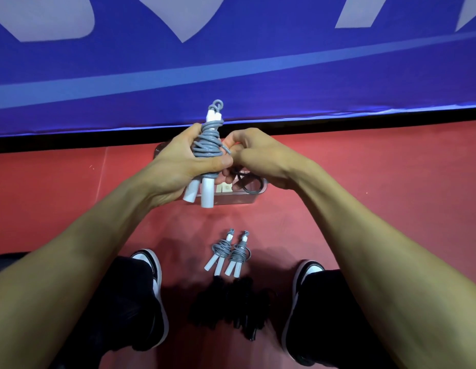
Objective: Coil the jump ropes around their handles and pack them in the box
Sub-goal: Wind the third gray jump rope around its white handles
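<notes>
My left hand (178, 161) grips a jump rope bundle (208, 145): two white handles held upright with grey rope wound round their middle. My right hand (247, 153) pinches the loose grey rope end beside the coil. Both hands hover over a clear plastic box (231, 199) on the red floor; a black rope (247, 182) lies inside it. Two coiled grey ropes with white handles (227, 253) lie on the floor between my feet. A pile of black jump ropes (231, 304) sits just nearer to me.
A blue banner with pale lettering (231, 62) runs along the wall behind the box. My two black-and-white shoes (151, 288) stand on either side of the ropes on the red floor (391, 195).
</notes>
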A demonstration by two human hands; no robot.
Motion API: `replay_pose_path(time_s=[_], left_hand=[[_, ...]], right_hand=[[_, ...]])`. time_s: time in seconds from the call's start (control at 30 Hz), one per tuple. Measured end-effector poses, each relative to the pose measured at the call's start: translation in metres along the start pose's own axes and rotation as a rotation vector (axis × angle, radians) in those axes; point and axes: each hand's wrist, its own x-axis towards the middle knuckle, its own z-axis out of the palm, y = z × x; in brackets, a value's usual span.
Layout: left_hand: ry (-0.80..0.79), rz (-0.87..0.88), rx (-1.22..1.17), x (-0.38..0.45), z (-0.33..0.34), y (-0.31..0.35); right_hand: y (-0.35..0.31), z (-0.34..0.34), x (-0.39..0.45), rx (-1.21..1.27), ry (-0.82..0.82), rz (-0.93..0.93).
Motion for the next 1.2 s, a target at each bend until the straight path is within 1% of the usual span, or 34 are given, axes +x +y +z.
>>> replay_pose_path(time_s=[0.17,0.27,0.33,0.4,0.53,0.63,0.7,0.83,1.03,1.2], left_hand=[[-0.030,0.015,-0.019,0.002,-0.007,0.000],[-0.116,-0.024,-0.150,0.003,-0.008,0.003],[-0.150,-0.039,-0.163,0.002,-0.008,0.003],[-0.138,-0.032,-0.113,0.002,-0.007,0.001],[-0.014,-0.027,-0.009,0.002,-0.002,-0.002],[0.061,-0.034,0.007,0.002,0.001,-0.002],[0.082,-0.024,0.008,0.002,0.002,-0.003],[0.047,-0.050,-0.011,0.001,0.000,-0.001],[0.002,-0.044,0.001,0.001,-0.002,-0.003],[0.020,-0.046,0.052,0.002,-0.005,-0.006]], right_hand=[[0.001,-0.006,0.004,-0.056,0.086,-0.026],[0.000,-0.007,0.001,-0.052,0.120,-0.034],[0.001,-0.008,0.001,-0.032,0.148,-0.024],[0.002,-0.008,0.002,-0.045,0.159,-0.017],[0.001,-0.005,0.001,-0.129,0.134,0.008],[0.001,-0.004,0.000,-0.118,0.096,0.038],[0.002,-0.004,0.000,-0.127,0.102,0.042],[0.000,-0.006,0.002,-0.173,0.161,0.040],[-0.001,-0.006,0.001,-0.132,0.137,0.062],[0.001,-0.005,0.001,-0.140,0.163,0.067]])
